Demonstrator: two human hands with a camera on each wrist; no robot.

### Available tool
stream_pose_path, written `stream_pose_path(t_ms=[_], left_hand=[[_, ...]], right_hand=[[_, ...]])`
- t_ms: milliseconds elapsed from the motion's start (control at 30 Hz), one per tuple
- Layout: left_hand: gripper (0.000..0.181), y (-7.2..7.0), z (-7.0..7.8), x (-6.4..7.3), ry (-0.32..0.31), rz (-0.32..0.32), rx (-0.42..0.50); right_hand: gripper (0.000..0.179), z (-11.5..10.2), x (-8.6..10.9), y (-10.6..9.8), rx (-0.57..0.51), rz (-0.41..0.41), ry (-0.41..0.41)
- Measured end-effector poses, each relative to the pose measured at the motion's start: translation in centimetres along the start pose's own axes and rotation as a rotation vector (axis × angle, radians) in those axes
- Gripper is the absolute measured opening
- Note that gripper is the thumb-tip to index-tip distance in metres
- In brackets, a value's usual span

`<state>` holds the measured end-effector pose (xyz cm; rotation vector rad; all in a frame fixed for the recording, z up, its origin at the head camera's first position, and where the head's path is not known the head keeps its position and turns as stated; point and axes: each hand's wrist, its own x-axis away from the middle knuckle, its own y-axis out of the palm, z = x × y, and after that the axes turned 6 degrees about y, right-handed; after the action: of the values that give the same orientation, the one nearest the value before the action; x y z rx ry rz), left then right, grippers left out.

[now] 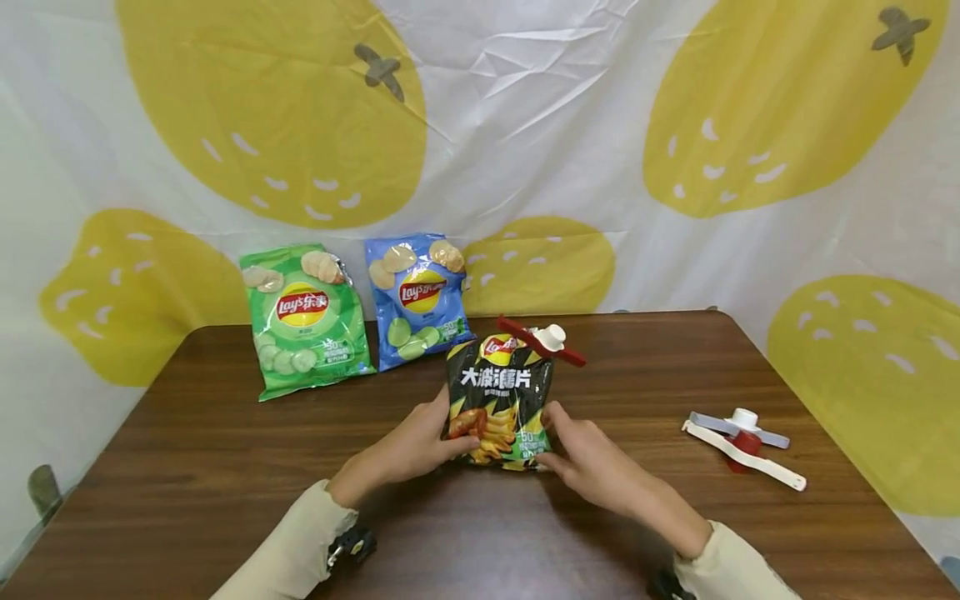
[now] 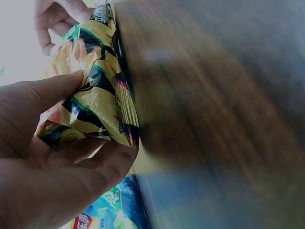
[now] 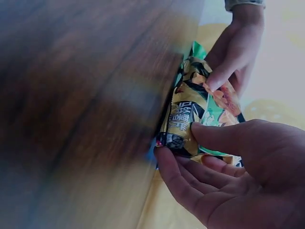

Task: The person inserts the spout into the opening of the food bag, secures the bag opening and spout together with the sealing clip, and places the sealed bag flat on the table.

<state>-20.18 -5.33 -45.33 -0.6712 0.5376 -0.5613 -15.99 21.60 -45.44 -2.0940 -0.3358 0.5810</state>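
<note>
Both hands hold a black Lay's chip bag [image 1: 498, 400] upright near the middle of the table. My left hand [image 1: 412, 442] grips its lower left edge, thumb across the front and fingers behind. On the opposite side, my right hand [image 1: 596, 458] pinches the lower right edge between thumb and fingers. The bag's bottom seam [image 2: 127, 114] shows close to the tabletop in the left wrist view. A red bag clip [image 1: 517, 331] with a white knob [image 1: 551, 337] lies across the bag's top right corner.
A green Lay's bag [image 1: 307, 325] and a blue Lay's bag [image 1: 420, 300] lean at the back left of the wooden table [image 1: 225, 483]. At the right lie more bag clips, one white [image 1: 772, 471] and one grey [image 1: 772, 437], with a red part between. A lemon-print cloth [image 1: 540, 167] hangs behind.
</note>
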Motion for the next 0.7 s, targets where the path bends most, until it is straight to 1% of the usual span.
stream_pose_path(t_ms=[167, 233, 333, 367, 467, 500, 567, 633, 700], left_hand=[[0.073, 0.3, 0.8, -0.7, -0.03, 0.001, 0.038], [0.073, 0.4, 1.2, -1.1, -0.027, -0.002, 0.06], [0.072, 0.6, 1.6, -1.9, 0.02, 0.016, 0.051], [0.069, 0.6, 1.6, -2.1, 0.039, 0.026, 0.041], [0.057, 0.7, 1.6, -3.1, 0.113, 0.059, -0.025], [0.054, 0.8, 1.6, -3.5, 0.128, 0.064, -0.044], [0.049, 0.9, 1.5, -4.2, 0.145, 0.064, -0.07], [0.049, 1.1, 1.4, -5.0, 0.145, 0.057, -0.084], [0.048, 1.3, 1.2, -5.7, 0.125, 0.048, -0.082]], right_hand=[[0.035, 0.9, -0.2, -1.0, -0.048, 0.018, 0.011], [0.034, 1.3, -0.2, -1.7, -0.073, 0.025, 0.029], [0.034, 2.1, -0.4, -2.8, -0.1, 0.041, 0.061], [0.034, 2.4, -0.4, -3.2, -0.106, 0.047, 0.068], [0.033, 3.2, -0.7, -4.0, -0.106, 0.06, 0.088], [0.033, 3.4, -0.7, -4.3, -0.102, 0.063, 0.096], [0.033, 3.9, -0.9, -4.8, -0.095, 0.066, 0.113], [0.032, 4.4, -1.1, -5.2, -0.098, 0.063, 0.13], [0.031, 4.8, -1.2, -5.5, -0.107, 0.057, 0.154]])
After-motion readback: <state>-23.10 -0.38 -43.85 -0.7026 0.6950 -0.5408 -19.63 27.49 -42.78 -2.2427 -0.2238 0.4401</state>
